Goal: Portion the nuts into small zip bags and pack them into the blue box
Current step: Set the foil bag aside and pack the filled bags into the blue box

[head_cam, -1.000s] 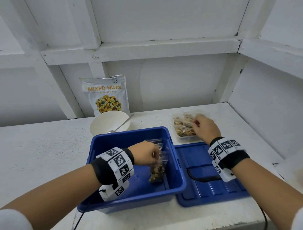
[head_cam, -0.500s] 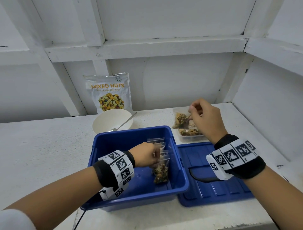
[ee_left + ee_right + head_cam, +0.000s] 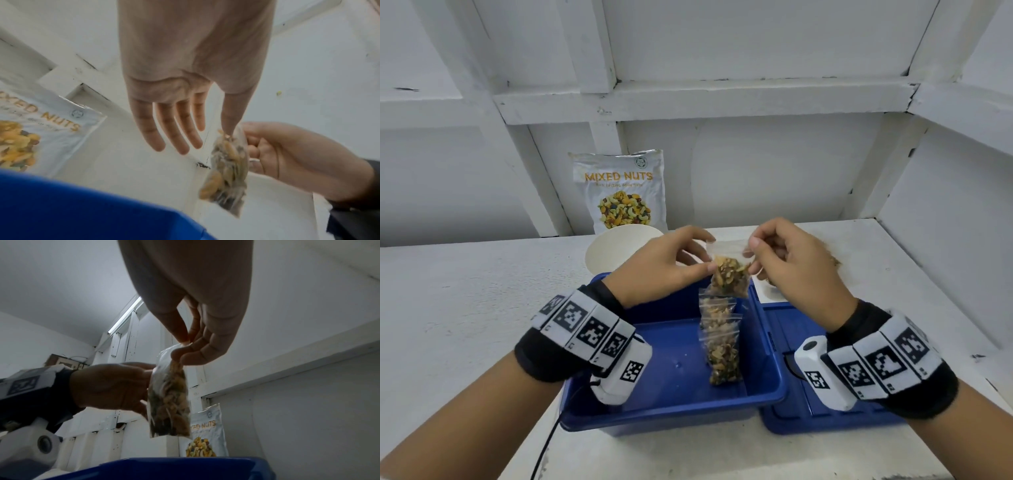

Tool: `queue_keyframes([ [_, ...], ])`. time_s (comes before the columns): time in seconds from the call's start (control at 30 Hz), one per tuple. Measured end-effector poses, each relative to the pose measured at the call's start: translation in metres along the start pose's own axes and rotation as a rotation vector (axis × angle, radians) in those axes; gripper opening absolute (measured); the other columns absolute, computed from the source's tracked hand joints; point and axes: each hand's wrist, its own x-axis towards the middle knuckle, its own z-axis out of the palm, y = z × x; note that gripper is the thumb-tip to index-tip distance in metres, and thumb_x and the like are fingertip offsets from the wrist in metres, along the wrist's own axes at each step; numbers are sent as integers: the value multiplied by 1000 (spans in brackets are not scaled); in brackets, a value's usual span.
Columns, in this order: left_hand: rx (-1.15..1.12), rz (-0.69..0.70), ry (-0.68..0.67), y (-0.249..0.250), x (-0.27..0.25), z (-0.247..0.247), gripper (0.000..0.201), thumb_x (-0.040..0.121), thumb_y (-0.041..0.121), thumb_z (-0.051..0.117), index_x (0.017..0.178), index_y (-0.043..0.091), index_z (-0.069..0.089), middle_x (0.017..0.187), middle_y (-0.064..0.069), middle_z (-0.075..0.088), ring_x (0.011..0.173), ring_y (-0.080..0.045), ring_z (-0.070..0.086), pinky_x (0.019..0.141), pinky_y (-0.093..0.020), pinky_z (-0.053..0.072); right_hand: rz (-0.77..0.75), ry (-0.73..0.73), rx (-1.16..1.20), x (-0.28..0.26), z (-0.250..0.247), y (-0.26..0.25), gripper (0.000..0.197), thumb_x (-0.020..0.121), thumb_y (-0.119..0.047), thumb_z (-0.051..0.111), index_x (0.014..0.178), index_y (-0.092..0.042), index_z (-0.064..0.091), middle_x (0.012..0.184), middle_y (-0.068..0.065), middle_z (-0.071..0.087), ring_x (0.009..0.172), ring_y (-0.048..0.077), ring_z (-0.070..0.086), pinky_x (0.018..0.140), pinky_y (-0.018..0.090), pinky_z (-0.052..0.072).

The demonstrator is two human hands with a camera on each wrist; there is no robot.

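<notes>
A small zip bag of nuts hangs above the far rim of the blue box. My right hand pinches its top right corner between thumb and fingers. My left hand meets the bag from the left. Its thumb tip touches the bag while its fingers stay stretched out. Several filled zip bags stand in a row along the box's right wall.
The blue lid lies flat to the right of the box. A white bowl stands behind the box, and the mixed nuts pouch leans on the back wall. A clear tray is mostly hidden behind my right hand.
My right hand has carried a bag from the tray to above the box. My left hand has left the bags in the box and risen to meet it.
</notes>
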Motion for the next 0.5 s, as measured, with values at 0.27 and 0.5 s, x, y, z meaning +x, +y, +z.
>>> queue_keyframes([
  [0.27, -8, 127, 136, 3, -15, -4, 14, 85, 20, 65, 85, 33, 60, 84, 23, 63, 84, 2, 60, 71, -14, 48, 18, -52, 50, -5, 9, -7, 14, 92, -10, 50, 82, -18, 54, 78, 0, 66, 60, 6, 63, 66, 30, 56],
  [0.5, -36, 143, 197, 2, -16, -6, 8, 80, 26, 63, 74, 30, 62, 72, 20, 64, 74, 0, 60, 64, -17, 47, 10, -84, 66, -5, 15, -4, 10, 92, -15, 52, 89, -25, 54, 87, -2, 65, 68, 6, 64, 67, 23, 53],
])
